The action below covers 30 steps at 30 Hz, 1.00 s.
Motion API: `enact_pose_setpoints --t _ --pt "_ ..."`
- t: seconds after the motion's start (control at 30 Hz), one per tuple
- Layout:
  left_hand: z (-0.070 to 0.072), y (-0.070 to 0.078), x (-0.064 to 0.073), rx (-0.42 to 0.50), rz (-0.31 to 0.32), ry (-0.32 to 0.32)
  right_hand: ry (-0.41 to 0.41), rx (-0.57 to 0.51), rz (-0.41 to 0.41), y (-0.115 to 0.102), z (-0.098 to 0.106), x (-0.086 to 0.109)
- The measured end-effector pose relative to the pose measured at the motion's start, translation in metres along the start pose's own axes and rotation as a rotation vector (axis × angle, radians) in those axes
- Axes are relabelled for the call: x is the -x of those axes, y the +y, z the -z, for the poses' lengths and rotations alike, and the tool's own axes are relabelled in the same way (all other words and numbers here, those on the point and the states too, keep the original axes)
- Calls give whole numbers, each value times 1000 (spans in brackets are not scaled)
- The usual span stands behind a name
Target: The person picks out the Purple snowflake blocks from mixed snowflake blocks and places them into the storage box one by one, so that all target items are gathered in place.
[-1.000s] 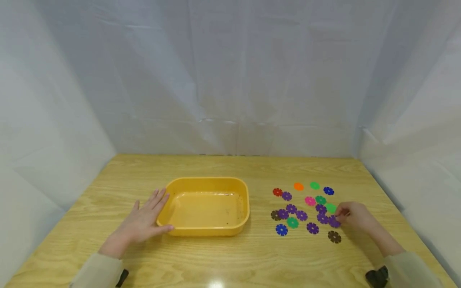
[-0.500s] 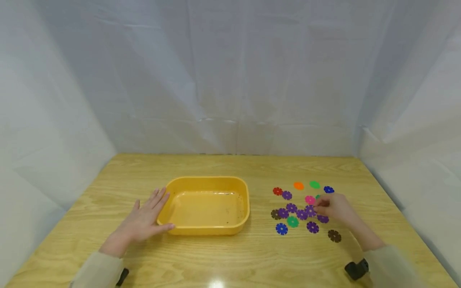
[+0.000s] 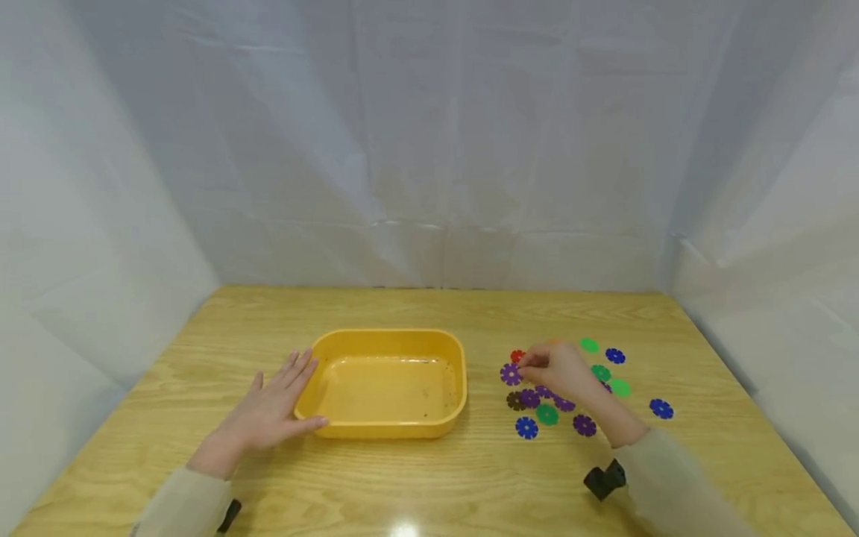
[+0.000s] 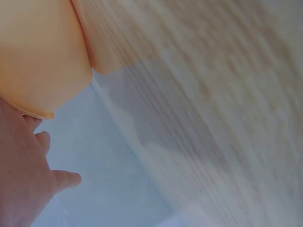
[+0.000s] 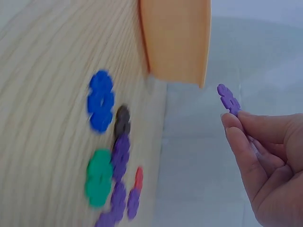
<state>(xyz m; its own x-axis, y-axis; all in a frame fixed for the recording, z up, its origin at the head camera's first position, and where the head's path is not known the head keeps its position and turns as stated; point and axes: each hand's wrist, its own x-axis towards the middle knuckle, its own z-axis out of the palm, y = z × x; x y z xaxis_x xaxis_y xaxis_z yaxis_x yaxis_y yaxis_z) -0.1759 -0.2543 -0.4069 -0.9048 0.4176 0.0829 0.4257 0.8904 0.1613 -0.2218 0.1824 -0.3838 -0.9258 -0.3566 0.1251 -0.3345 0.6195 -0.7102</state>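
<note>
Right hand: thumb and fingers pinched on purple disc
Purple disc: above wooden table, right of yellow bin
Left hand: fingers spread, touching yellow bin's left rim
Front blue disc: on table, near green disc

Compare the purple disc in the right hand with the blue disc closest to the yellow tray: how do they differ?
The purple disc is pinched in the right hand, off the table; the blue disc rests on it. The purple disc is tilted, while the blue disc lies flat. Fingertips partly cover the purple disc; nothing covers the blue disc. Both are round with notched edges.
</note>
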Motion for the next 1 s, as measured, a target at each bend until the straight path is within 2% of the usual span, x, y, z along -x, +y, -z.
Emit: enact_pose_setpoints --t 0.27,0.53,0.77,1.0 --pt "-1 -1 -1 15 7 4 -7 -38 63 -27 -26 -26" --pt "1 5 1 31 0 10 -28 -106 40 -46 -46 -40" --pt "0 4 -2 24 -9 3 -24 -133 52 -51 -56 -46" --pt "0 5 -4 21 -11 -3 0 -115 41 -51 -54 -43"
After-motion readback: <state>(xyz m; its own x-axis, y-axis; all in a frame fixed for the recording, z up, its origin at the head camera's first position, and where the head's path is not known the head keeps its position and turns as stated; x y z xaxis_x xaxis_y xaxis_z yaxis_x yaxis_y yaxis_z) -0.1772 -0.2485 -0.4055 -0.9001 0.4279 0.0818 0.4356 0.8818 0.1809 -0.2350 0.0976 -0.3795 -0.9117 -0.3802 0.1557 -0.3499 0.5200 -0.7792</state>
